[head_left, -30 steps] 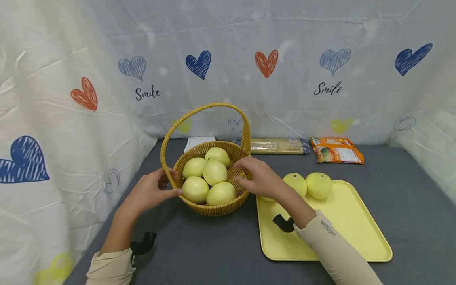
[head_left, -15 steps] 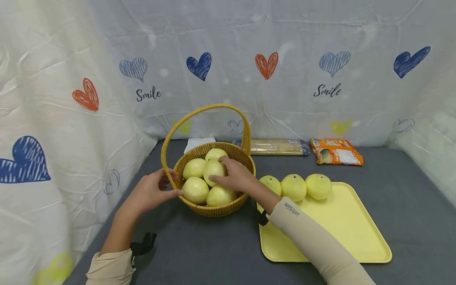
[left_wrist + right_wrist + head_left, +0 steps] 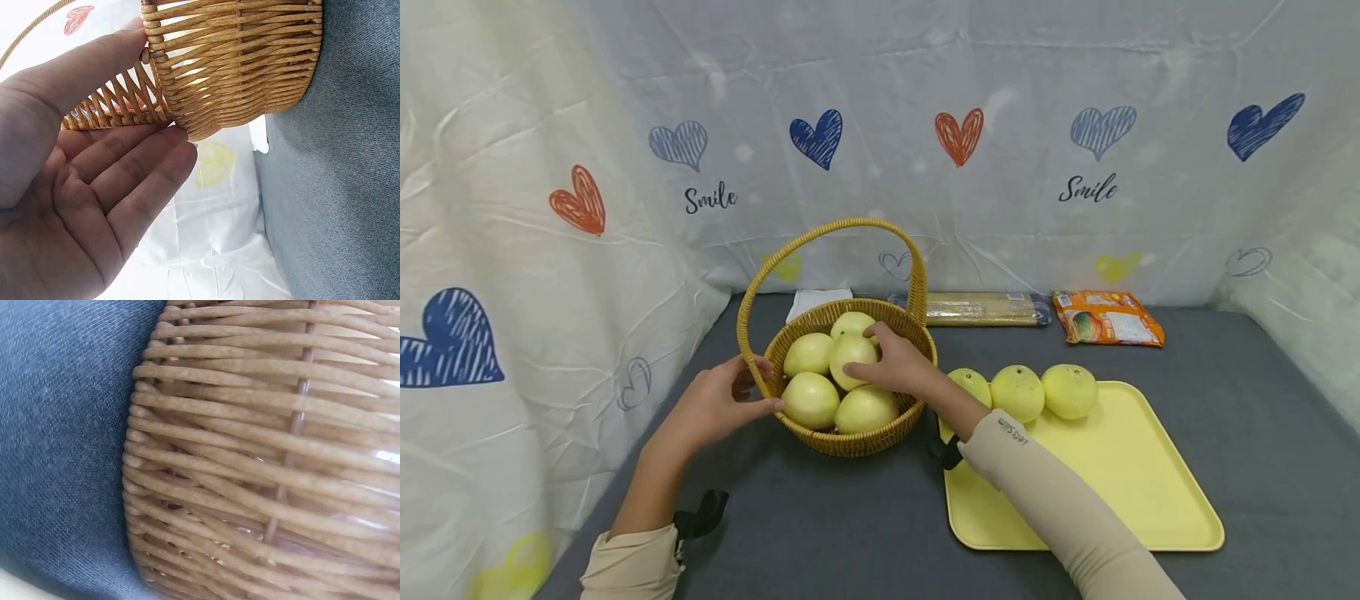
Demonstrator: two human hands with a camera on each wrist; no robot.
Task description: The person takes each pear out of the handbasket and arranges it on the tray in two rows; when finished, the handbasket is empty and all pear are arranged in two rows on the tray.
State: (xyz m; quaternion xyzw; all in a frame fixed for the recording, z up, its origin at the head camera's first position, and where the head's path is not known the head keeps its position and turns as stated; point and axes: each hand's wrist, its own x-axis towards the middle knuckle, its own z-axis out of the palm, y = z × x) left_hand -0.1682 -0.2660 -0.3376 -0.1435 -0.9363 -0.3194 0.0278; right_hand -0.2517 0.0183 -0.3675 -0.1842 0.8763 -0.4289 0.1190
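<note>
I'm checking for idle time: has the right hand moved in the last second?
Yes: the right hand has moved left, away from the tray and farther over the basket.

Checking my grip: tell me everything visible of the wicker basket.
The basket looks woven from golden wicker, round, with gaps in its weave and one arched handle. It stands upright on the grey cloth, left of the yellow tray, with five pale green fruits visible inside. The left hand grips its rim by the handle; the right hand reaches inside.
</note>
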